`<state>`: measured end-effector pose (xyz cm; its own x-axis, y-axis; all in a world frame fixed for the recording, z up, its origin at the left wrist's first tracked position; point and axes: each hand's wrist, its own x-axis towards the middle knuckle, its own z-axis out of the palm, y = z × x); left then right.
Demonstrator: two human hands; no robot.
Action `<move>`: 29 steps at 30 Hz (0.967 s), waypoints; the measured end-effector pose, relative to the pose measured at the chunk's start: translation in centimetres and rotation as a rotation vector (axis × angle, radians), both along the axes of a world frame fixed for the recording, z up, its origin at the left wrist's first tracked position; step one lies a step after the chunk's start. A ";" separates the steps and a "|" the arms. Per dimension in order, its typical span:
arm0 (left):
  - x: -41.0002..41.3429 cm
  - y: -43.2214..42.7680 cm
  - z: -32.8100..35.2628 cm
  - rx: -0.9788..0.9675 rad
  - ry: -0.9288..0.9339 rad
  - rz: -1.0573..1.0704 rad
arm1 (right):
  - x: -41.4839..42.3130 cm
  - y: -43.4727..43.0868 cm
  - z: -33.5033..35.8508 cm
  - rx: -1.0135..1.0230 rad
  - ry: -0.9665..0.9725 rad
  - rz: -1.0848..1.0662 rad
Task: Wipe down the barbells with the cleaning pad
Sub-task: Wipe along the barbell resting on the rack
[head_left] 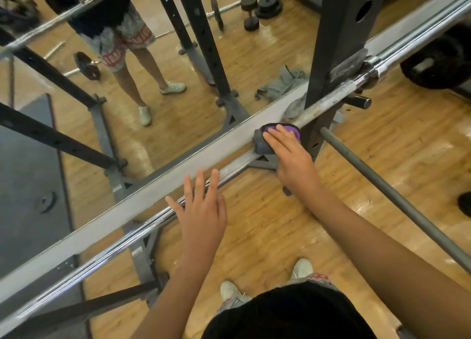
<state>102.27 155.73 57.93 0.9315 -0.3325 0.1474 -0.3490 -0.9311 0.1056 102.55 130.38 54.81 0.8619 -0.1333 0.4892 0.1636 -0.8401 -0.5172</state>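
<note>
A chrome barbell [142,227] runs diagonally from lower left to upper right, resting in a black rack upright [339,45]. A purple and grey cleaning pad [265,141] is wrapped over the bar just left of the upright. My right hand [288,152] lies on the pad with fingers extended, pressing it onto the bar. My left hand [201,208] hovers with spread, straight fingers over the bar further left, its fingertips at the knurled part; whether it touches the bar I cannot tell.
A mirror [127,71] behind the bar reflects a person and the rack. A grey safety bar [397,198] juts toward me at right. A grey cloth [295,106] lies at the mirror base. A black weight plate [438,61] sits at right. Wooden floor lies below.
</note>
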 end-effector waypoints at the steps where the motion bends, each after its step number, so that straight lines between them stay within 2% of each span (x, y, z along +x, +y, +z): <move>1: 0.2 0.7 0.0 -0.002 -0.008 -0.004 | 0.0 0.1 0.7 -0.008 -0.015 -0.017; 4: 0.2 2.2 0.1 -0.008 -0.034 -0.040 | 0.9 0.4 2.5 -0.077 -0.020 0.049; 8: 0.2 2.9 -0.2 0.020 -0.032 -0.076 | 1.5 1.3 2.8 -0.275 0.158 0.248; 10: 0.2 3.0 -0.3 0.037 -0.039 -0.089 | 1.0 1.5 3.2 -0.245 0.259 0.269; 12: 0.2 3.2 -0.4 0.042 -0.056 -0.108 | 0.7 1.4 4.2 -0.123 0.361 0.248; 14: 0.2 3.4 -0.5 0.043 -0.053 -0.125 | 1.0 1.7 5.3 -0.076 0.379 0.213; 19: 0.5 3.8 -0.7 0.059 -0.043 -0.148 | 1.4 4.3 7.4 -0.323 0.385 0.036; 23: 0.5 3.9 -0.7 0.053 -0.039 -0.147 | 0.5 5.6 6.5 -0.448 0.374 -0.073; 25: 0.5 3.9 -0.7 0.042 -0.039 -0.150 | 0.2 6.2 5.8 -0.417 0.480 -0.122; 29: 0.5 3.8 -0.7 0.034 -0.037 -0.154 | -0.1 8.2 4.8 -0.054 0.528 -0.119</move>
